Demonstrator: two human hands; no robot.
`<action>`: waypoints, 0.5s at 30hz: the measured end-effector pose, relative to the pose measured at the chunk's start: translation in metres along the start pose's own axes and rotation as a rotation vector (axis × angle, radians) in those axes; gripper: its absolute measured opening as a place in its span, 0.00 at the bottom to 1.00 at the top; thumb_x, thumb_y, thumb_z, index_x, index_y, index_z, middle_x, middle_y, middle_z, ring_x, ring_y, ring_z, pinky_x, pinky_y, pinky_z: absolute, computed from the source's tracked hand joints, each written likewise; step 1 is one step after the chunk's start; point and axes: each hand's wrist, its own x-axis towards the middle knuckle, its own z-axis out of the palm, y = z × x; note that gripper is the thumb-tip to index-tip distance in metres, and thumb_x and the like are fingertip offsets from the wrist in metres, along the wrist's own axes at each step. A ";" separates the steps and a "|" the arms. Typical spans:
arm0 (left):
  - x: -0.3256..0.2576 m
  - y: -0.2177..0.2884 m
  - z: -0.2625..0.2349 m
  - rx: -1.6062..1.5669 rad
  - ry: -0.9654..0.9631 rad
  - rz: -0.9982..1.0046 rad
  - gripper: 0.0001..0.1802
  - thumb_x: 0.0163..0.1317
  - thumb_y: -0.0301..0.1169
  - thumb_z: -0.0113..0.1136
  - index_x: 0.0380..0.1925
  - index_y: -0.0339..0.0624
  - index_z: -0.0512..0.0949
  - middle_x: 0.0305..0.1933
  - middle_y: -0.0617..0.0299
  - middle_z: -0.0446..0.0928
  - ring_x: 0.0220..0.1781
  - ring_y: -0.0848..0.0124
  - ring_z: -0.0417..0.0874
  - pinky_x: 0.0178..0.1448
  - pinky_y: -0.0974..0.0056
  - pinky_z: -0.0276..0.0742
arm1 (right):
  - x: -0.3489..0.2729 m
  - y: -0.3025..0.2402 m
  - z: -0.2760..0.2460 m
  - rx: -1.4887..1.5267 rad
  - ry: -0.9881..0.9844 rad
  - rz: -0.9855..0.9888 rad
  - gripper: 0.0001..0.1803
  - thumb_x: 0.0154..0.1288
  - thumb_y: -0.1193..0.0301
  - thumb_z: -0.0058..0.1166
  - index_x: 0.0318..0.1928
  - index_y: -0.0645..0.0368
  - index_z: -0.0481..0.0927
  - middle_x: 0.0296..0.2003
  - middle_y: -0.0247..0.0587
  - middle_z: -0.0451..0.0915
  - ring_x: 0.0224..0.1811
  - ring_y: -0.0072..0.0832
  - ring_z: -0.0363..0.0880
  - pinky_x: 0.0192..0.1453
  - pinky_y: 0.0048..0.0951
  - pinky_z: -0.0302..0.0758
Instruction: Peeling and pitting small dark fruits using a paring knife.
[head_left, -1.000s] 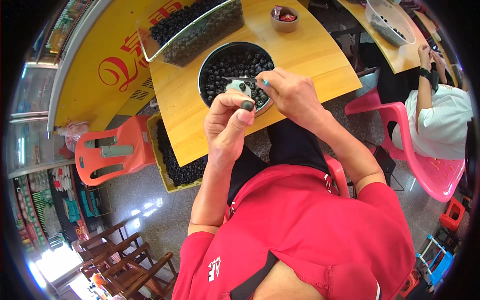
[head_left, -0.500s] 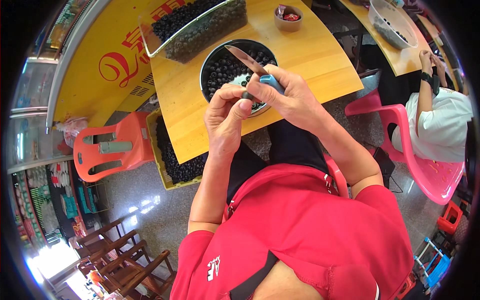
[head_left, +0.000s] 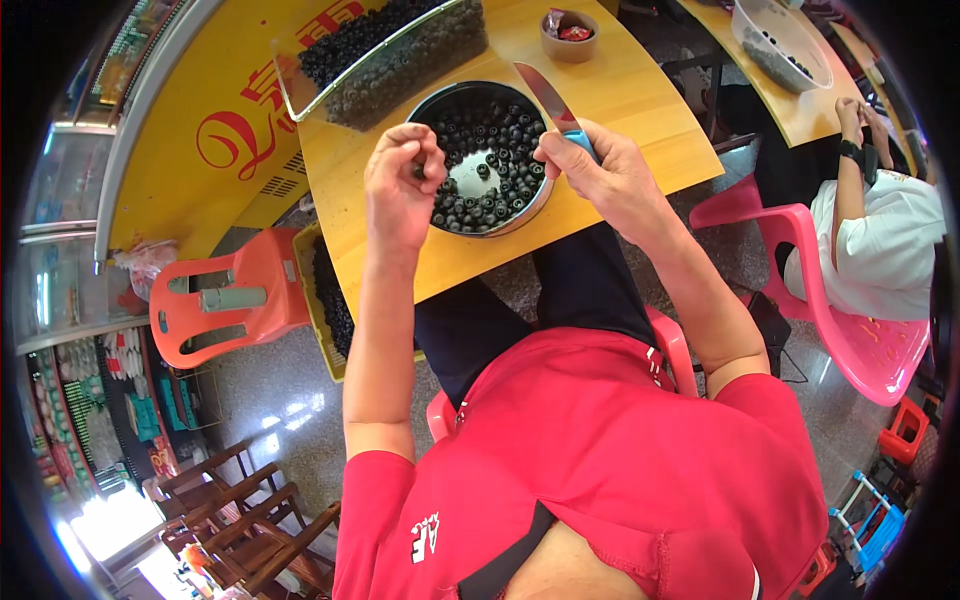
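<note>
Left hand: the left hand (head_left: 402, 190) is curled over the near-left rim of the bowl, fingertips pinched shut on one small dark fruit (head_left: 418, 172) that barely shows between thumb and forefinger.
Right hand: the right hand (head_left: 607, 178) is wrapped tight round the blue handle of a knife (head_left: 552, 102), blade pointing up and away over the bowl's far-right rim.
What changed: half a second ago the two hands were pressed together over the bowl, blade at the fruit; now they have drawn apart, left to one side of the bowl and right to the other, and the blade is clear of the fruit.
Reading of it: I judge the cut on this piece finished, with the piece not yet let go.
Bowl: a round metal bowl (head_left: 535, 205) of small dark round fruits sits near the table's front edge, right between the hands.
Table: a yellow wooden table (head_left: 640, 90), its near edge over the person's lap.
Far side: a clear tray (head_left: 390, 55) heaped with the same dark fruits stands just behind the bowl; a small brown cup (head_left: 570, 40) sits towards the far right corner.
Below the table: a yellow crate (head_left: 325, 300) of dark fruits on the floor at the left edge, beside an orange chair (head_left: 235, 305).
Nearby: another person in white (head_left: 880, 235) sits on a pink chair (head_left: 850, 340) at the right.
</note>
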 end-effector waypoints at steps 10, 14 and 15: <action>0.021 -0.025 0.008 2.072 -0.397 0.084 0.11 0.53 0.36 0.62 0.34 0.44 0.79 0.36 0.53 0.79 0.43 0.53 0.80 0.45 0.54 0.73 | -0.001 0.005 -0.007 -0.049 0.009 0.012 0.15 0.70 0.59 0.52 0.38 0.58 0.80 0.23 0.19 0.71 0.22 0.06 0.59 0.25 0.12 0.55; 0.015 -0.022 0.010 1.905 -0.341 0.164 0.13 0.53 0.34 0.64 0.37 0.44 0.77 0.33 0.53 0.78 0.35 0.56 0.79 0.41 0.55 0.73 | 0.001 0.006 -0.008 -0.044 -0.006 0.061 0.15 0.70 0.60 0.52 0.38 0.59 0.80 0.26 0.22 0.73 0.26 0.07 0.63 0.27 0.13 0.58; 0.011 -0.019 0.015 1.710 -0.300 0.155 0.13 0.53 0.33 0.65 0.38 0.43 0.77 0.32 0.57 0.77 0.31 0.64 0.77 0.36 0.59 0.71 | 0.002 0.010 -0.008 -0.044 -0.004 0.060 0.15 0.70 0.60 0.52 0.38 0.59 0.80 0.26 0.22 0.73 0.26 0.07 0.63 0.27 0.13 0.58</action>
